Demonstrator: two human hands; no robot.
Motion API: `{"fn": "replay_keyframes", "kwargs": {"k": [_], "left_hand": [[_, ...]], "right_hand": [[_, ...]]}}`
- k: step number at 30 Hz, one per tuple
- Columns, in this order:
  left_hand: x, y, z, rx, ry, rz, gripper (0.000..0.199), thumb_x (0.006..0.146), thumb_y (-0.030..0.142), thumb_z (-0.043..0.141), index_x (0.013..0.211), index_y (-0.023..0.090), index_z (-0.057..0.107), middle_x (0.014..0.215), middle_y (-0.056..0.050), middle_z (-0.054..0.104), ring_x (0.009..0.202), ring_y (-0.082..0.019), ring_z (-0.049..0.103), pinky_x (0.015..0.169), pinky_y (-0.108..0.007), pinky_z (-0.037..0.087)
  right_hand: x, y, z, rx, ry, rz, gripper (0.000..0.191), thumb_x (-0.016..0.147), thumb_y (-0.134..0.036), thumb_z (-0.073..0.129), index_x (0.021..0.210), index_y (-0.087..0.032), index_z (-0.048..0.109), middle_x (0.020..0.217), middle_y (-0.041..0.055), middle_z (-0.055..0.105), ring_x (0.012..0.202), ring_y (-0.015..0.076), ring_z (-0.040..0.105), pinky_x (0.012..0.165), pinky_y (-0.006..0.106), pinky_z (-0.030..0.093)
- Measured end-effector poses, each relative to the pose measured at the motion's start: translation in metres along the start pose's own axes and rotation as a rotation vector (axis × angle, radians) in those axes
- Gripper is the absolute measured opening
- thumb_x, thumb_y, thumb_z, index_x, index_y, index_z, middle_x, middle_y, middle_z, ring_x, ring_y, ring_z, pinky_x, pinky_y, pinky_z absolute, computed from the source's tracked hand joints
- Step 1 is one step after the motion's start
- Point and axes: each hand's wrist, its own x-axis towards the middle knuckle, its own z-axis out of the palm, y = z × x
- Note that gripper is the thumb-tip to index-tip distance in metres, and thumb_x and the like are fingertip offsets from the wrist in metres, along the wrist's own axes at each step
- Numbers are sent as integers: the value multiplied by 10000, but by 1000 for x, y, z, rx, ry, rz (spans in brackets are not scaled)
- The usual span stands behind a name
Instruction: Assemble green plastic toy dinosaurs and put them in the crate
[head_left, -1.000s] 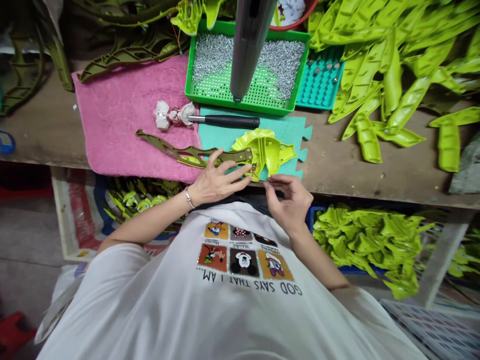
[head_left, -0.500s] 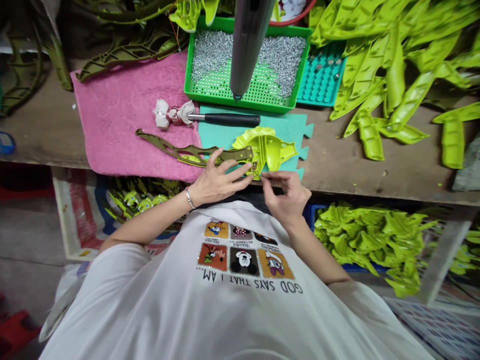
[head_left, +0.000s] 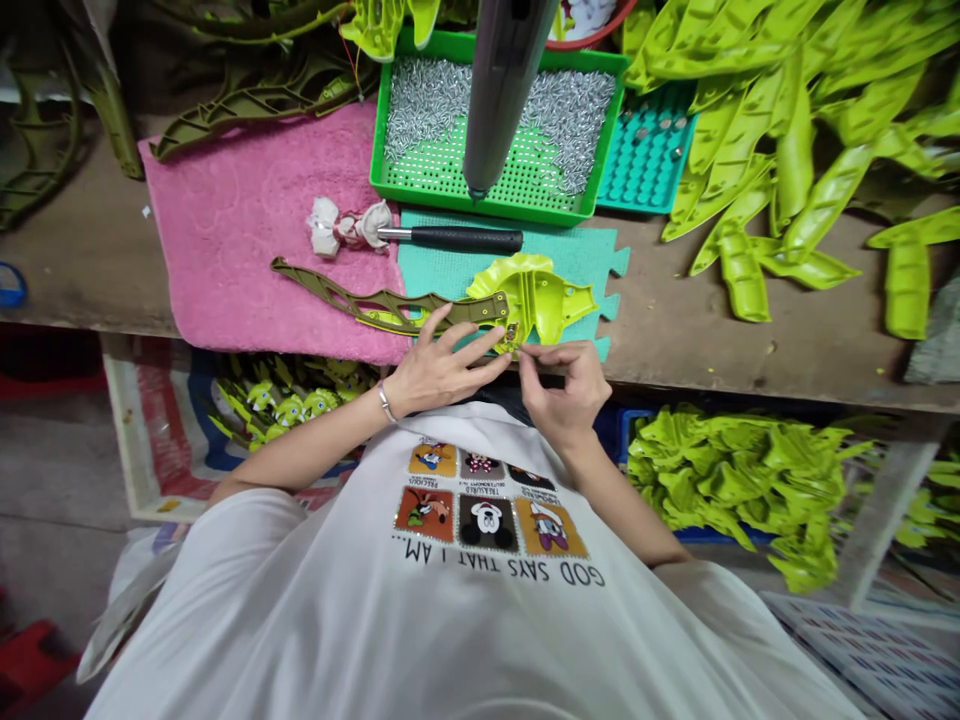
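Left hand [head_left: 442, 372] open, fingers spread on olive plastic strut [head_left: 375, 308]. Right hand [head_left: 566, 392] pinched at strut's joint with lime-green moulded piece [head_left: 534, 300]; grip unclear. Both lie across teal foam mat [head_left: 555, 255] and pink towel [head_left: 247, 230] on bench [head_left: 675, 310].

This is a workshop, a small factory assembly bench by the look of it. Beyond the left hand [head_left: 442, 372] and right hand [head_left: 564, 392], a wooden bench [head_left: 675, 340] carries a green tray [head_left: 525, 212] of metal pins [head_left: 427, 110], with heaps of lime plastic parts [head_left: 780, 150] to the right. Below the bench, right of the hands, a blue crate [head_left: 637, 425] brims with more moulded pieces [head_left: 735, 490].
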Motion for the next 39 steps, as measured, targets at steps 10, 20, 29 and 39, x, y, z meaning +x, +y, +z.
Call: {"fn": "replay_keyframes", "kwargs": {"k": [10,20,29,39], "left_hand": [[0,-2,1,-73,-56,-44,435,960,345,577,1390,403,547,1447,-14,596,1243,-243,510,1174,-557,278],[6,2,5,-34,-9,-54,535,935,366,613,1453,305,499,1369,-64,641,1202,-279,504,1150,-553,250],[5,4,12,-44,-30,-105,512,949,337,577,1454,366,497,1350,-37,658,1210,-264,514,1161,-555,262],[2,-1,6,-59,16,-35,418,947,301,579,1365,314,574,1393,-64,638,1254,-257,537,1174,-574,281]], "right_hand": [[8,-3,-5,18,-62,211,245,819,-369,672,775,-251,462,776,31,722,767,208,693,722,362,560],[33,-10,-15,-35,-214,373,322,679,-325,721,715,-251,410,642,-28,697,562,186,656,635,327,517],[25,-4,-12,125,-204,396,289,717,-332,687,771,-247,416,719,-8,730,596,179,685,620,304,522],[28,-7,-10,78,-192,379,293,715,-329,683,702,-257,399,642,-19,682,606,199,689,606,314,523]]}}
